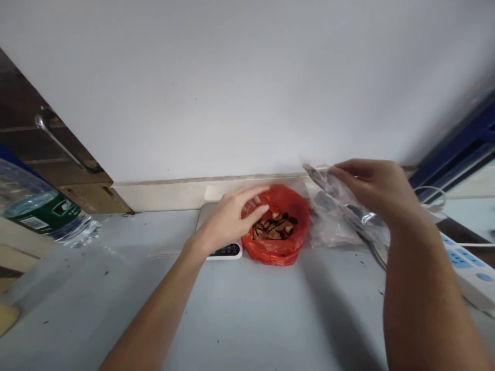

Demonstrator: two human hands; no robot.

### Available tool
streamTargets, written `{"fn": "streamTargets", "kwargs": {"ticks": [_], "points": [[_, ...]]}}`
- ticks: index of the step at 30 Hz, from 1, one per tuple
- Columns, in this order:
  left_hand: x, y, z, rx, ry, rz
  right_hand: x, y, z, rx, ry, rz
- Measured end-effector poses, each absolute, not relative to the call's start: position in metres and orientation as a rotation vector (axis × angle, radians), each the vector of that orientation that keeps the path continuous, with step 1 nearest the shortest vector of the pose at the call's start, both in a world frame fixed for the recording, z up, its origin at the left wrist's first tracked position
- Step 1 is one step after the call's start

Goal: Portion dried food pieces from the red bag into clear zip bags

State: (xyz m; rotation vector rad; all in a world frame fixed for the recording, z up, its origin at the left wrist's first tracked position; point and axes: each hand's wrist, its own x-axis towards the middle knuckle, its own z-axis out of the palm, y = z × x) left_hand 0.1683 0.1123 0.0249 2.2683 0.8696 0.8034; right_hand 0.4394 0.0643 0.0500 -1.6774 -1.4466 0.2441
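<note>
In the middle, a red plastic bag (pixel 276 252) stands with its mouth wide, holding brown dried slices (pixel 274 232). My left hand (pixel 232 214) is at its left rim, fingers apart and slightly curled; whether they touch the rim I cannot tell. Under that hand lies a kitchen scale (pixel 205 212), mostly covered, its dark button panel at the front. To the right, my right hand (pixel 371 185) pinches a clear plastic bag (pixel 340 190) and holds it raised, a little blurred. More clear plastic bags (pixel 328 232) lie below it, against the red bag's right side.
A large water bottle (pixel 46 206) with a green label is on the left. A white power strip (pixel 464 263) with cables lies on the right. The white wall (pixel 247 93) rises behind the grey table (pixel 240 319). A metal handle (pixel 65 144) sits on the dark panel at left.
</note>
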Motion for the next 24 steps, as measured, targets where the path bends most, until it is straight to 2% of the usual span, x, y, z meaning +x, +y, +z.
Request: {"fn": "streamTargets", "kwargs": {"ticks": [3,9,14,21,24], "points": [[0.166,0.116,0.026,2.047,0.867,1.017,0.404,0.063,0.061,-1.469,-1.464,0.609],[0.153,0.127,0.027,1.795,0.770,1.060,0.353,0.084,0.041,-1.185,-1.434,1.205],[0.133,0.139,0.023,1.896,1.019,1.248,0.352,0.090,0.034,-1.101,-1.466,1.402],[0.117,0.149,0.019,2.097,1.310,1.119,0.360,0.091,0.035,-1.295,-1.619,1.343],[0.118,0.152,0.014,2.177,1.471,1.172,0.356,0.093,0.036,-1.357,-1.720,1.334]]}}
